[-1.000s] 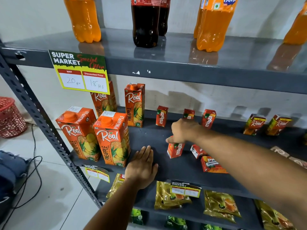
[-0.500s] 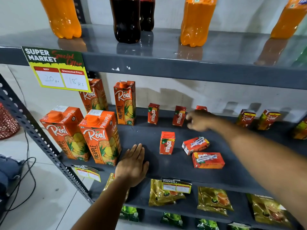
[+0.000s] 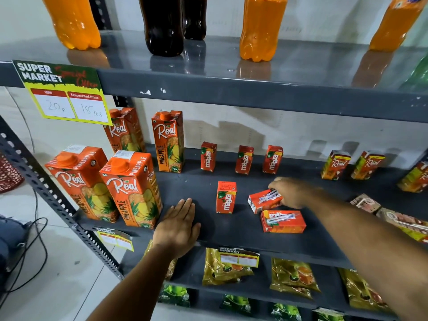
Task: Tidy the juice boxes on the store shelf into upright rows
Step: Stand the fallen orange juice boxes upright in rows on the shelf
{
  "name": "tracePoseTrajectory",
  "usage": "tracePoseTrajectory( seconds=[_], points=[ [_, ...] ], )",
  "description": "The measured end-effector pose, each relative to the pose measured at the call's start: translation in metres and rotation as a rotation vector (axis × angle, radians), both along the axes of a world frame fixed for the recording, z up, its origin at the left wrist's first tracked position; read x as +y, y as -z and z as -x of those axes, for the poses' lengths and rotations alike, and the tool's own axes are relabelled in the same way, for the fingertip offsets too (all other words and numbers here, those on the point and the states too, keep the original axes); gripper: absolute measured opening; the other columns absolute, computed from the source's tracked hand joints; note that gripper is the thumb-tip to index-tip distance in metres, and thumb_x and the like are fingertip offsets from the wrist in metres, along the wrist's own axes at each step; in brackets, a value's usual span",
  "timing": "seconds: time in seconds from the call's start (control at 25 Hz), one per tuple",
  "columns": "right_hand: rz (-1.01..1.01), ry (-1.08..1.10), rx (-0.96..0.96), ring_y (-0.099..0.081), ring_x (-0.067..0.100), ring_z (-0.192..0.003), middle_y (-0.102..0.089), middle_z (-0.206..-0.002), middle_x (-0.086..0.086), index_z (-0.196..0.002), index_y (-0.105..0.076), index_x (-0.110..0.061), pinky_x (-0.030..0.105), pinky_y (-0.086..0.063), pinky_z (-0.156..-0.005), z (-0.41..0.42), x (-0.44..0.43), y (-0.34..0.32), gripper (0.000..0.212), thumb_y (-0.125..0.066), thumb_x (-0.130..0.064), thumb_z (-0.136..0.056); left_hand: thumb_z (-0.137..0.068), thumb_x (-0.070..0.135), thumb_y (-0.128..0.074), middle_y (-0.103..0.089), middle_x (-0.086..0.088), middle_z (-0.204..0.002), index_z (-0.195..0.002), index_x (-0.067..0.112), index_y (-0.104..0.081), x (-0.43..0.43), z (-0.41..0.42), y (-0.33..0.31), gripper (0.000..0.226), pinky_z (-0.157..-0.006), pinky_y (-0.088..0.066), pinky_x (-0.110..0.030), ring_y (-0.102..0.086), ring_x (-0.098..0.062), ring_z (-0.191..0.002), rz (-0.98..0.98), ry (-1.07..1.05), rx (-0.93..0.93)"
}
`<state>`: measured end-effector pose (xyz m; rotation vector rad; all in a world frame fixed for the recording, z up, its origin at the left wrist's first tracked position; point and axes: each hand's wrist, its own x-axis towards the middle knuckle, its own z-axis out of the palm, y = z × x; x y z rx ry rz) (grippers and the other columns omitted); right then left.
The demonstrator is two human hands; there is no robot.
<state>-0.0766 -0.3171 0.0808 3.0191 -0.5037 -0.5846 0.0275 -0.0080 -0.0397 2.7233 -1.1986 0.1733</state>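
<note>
Two hands: right hand point(image 3: 290, 192) fingers clasp fallen Maaza box point(image 3: 264, 200); left hand point(image 3: 177, 225) flat.

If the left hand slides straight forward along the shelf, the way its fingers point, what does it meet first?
The left hand lies flat with its fingers pointing toward the shelf's back. The dark shelf ahead looks free; likely it passes between the tall Real carton and the leftmost back-row Maaza box, though depth is uncertain.
</note>
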Motion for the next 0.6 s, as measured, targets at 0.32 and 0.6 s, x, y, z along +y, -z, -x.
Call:
tracePoseTrajectory(
  seconds=[0.32,0.6],
  points=[
    [-0.041,-0.231,-0.102,-0.054,0.019,-0.078,-0.059,-0.091,0.007,-0.093,-0.052,-0.022,0.035,-0.043,-0.067,-0.023,0.028,-0.041,0.023,-0.04,-0.042,-0.097,-0.091,0.051,-0.024,-0.028,-0.01,-0.154,-0.144,0.007,-0.028,0.0,-0.002,0.004,0.068,-0.112,-0.011,-0.037,-0.022,-0.025,-0.142,-0.004,-0.005,-0.003],
    [-0.171,-0.15,-0.079,-0.061,0.018,-0.09,-0.067,-0.099,0.003,-0.098,-0.058,-0.031,0.043,-0.051,-0.086,-0.021,0.019,-0.046,0.029,-0.039,-0.053,-0.095,-0.092,0.051,-0.021,-0.022,-0.008,-0.156,-0.146,0.009,-0.023,0.0,-0.002,0.003,0.069,-0.112,-0.006,-0.034,-0.016,-0.023,-0.143,-0.002,-0.011,0.0]
  ],
)
